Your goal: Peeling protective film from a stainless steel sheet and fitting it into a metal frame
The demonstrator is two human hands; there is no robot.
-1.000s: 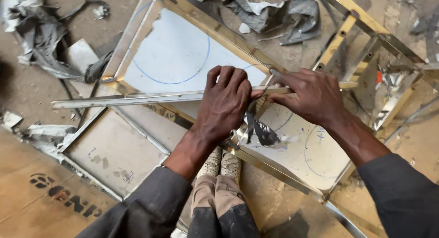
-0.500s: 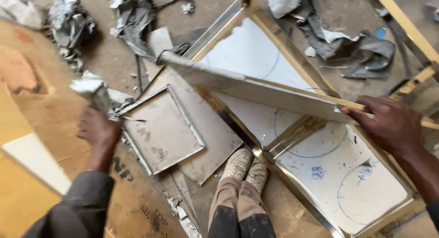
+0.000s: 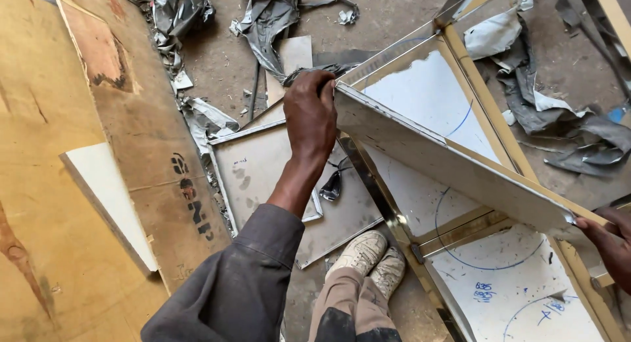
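The left hand (image 3: 310, 112) was clamped on the upper end of a long white panel strip (image 3: 447, 161), fingers curled over its top edge and thumb side toward the camera. The strip ran on a slant from that hand down to the right, held up above a gold-edged frame (image 3: 483, 105) that lay on the floor. At the strip's lower end the right hand (image 3: 608, 240) showed only in part at the picture's edge; its fingers touched the end of the strip, but whether they were closed round it I could not tell.

Inside the frame lay white sheet with blue circle arcs (image 3: 460, 227) drawn on it and some blue scribbles lower down. A gold crossbar (image 3: 463, 231) divided the frame just under the strip. Left of the frame, partly under the left forearm, lay a flat grey panel (image 3: 263, 174) with a pale raised rim, scuffed and dusty. The person's pale shoes (image 3: 371, 260) rested side by side between that panel and the frame, below them the tan trouser knees.

Far left lay broad plywood sheets (image 3: 59, 184), one carrying a white-faced board (image 3: 108, 201) tilted across it. Crumpled grey protective film (image 3: 263, 26) littered the dusty concrete floor (image 3: 394, 13) at the top and right.
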